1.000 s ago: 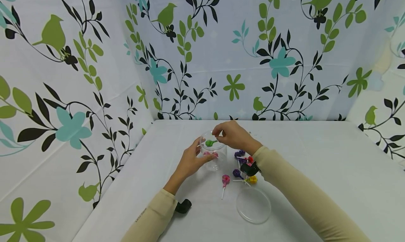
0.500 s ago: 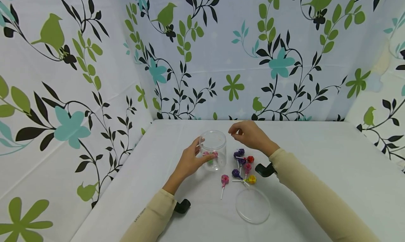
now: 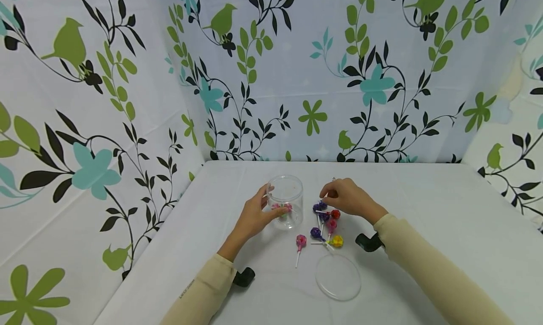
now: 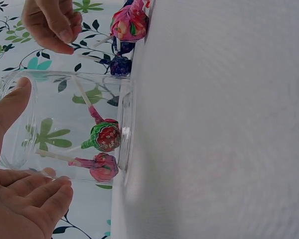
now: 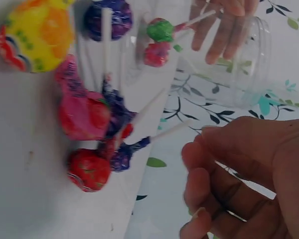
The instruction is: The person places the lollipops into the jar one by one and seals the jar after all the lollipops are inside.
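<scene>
Left hand (image 3: 253, 217) holding jar (image 3: 288, 197) — upright, right hand (image 3: 349, 196) near lollipops (image 3: 324, 216)

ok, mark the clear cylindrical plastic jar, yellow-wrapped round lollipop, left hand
Clear cylindrical plastic jar (image 3: 296, 210), head view, side wall.
Yellow-wrapped round lollipop (image 5: 37, 35), right wrist view, candy head.
Left hand (image 3: 256, 216), head view, back.
</scene>
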### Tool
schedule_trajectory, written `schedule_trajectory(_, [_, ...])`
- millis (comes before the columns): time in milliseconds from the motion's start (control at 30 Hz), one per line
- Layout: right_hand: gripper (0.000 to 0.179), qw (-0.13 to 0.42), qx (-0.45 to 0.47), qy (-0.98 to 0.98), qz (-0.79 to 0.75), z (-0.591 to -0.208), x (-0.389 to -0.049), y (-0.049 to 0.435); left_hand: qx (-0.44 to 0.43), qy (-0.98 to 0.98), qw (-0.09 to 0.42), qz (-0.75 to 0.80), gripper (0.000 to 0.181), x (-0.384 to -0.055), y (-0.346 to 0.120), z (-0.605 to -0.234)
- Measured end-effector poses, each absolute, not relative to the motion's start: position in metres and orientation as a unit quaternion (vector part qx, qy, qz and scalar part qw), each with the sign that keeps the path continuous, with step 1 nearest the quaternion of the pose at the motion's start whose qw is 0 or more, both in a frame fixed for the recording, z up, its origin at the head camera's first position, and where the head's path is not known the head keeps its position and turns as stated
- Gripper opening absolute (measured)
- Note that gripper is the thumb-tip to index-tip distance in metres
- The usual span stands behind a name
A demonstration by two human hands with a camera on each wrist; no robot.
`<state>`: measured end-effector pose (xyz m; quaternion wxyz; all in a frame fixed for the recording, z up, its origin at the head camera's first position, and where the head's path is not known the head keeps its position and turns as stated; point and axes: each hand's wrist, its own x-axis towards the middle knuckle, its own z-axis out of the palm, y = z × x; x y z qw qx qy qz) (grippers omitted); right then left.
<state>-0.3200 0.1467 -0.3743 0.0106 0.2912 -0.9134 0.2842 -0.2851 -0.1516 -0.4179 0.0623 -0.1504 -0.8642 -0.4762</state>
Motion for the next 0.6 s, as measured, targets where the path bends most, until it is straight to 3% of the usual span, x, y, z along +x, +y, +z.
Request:
schedule_trajectory(133, [0.014, -0.022, 0.283, -0.919, 0.273, -0.385, -0.317, 0.149, -0.149, -0.865, 0.063, -0.474, 0.097, -0.285, -0.151, -0.417])
schedule_trajectory(600, [0.017, -0.047, 0.283, -0.922, 0.26, -0.401, -0.313, 0.156, -0.153, -0.862, 0.067, -0.478, 0.098, -0.285, -0.152, -0.418])
